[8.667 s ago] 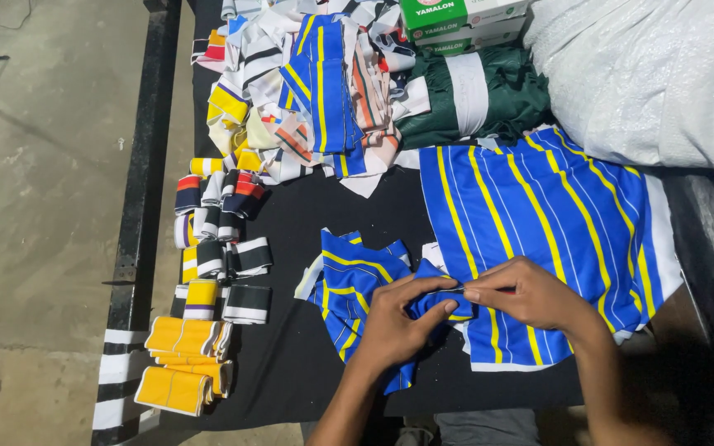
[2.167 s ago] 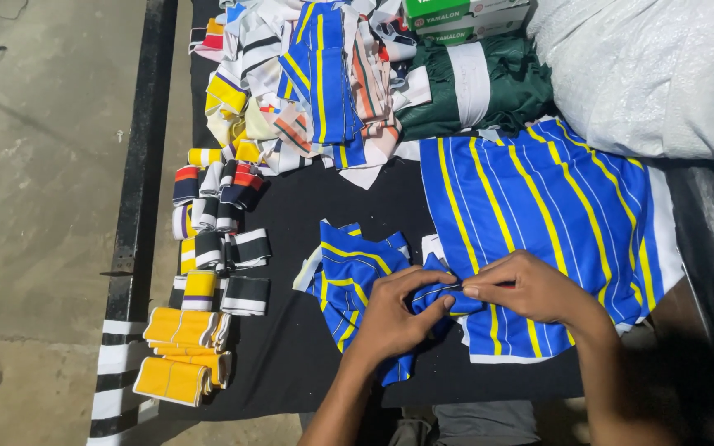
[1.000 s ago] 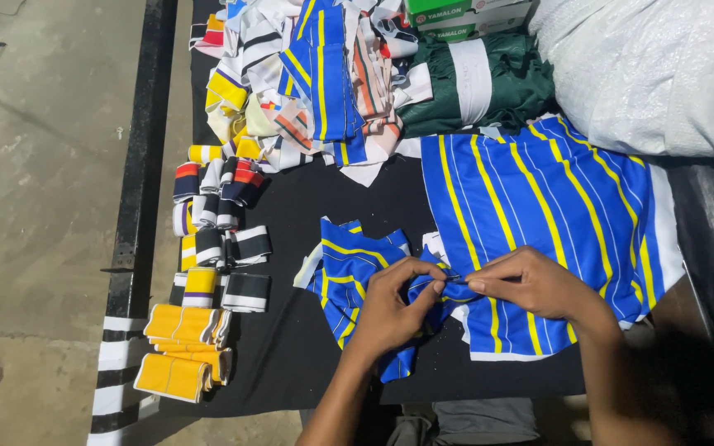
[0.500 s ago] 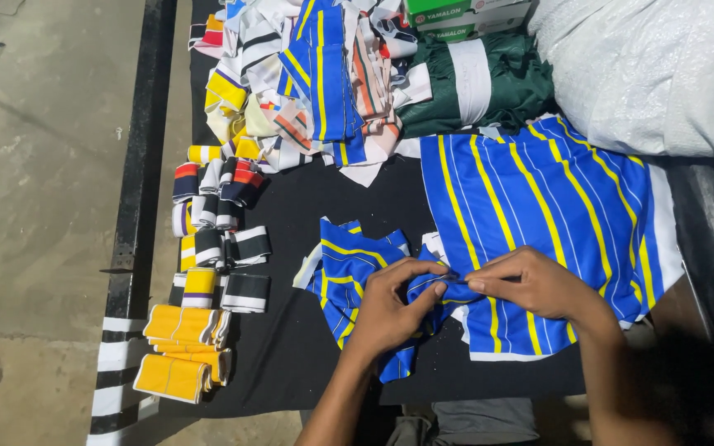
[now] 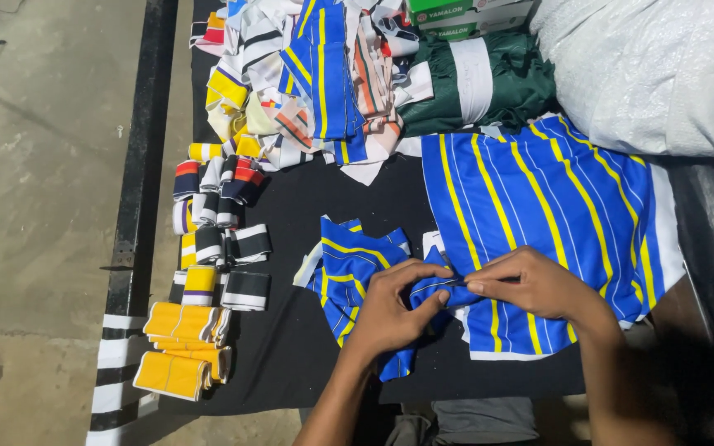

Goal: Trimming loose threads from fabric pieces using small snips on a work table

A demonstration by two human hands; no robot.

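Observation:
My left hand point(image 5: 394, 310) and my right hand point(image 5: 530, 285) meet at the table's near edge, both pinching a small blue fabric piece with yellow and white stripes point(image 5: 433, 291). Under my left hand lies a small pile of like blue striped pieces point(image 5: 349, 260). Just beyond my right hand a large blue panel with yellow and white stripes point(image 5: 539, 198) is spread flat on the black table point(image 5: 291, 347).
Rolled rib cuffs in black, white, red and yellow point(image 5: 216, 223) line the table's left side, with yellow folded ones point(image 5: 179, 347) nearest. A heap of mixed striped cloth point(image 5: 316, 74), green fabric point(image 5: 477, 83) and a white sack point(image 5: 654, 74) fill the far side. Concrete floor point(image 5: 35, 206) lies left.
My hands have stayed together on the small blue piece, with only slight finger shifts along its edge. Nothing else on the table has moved.

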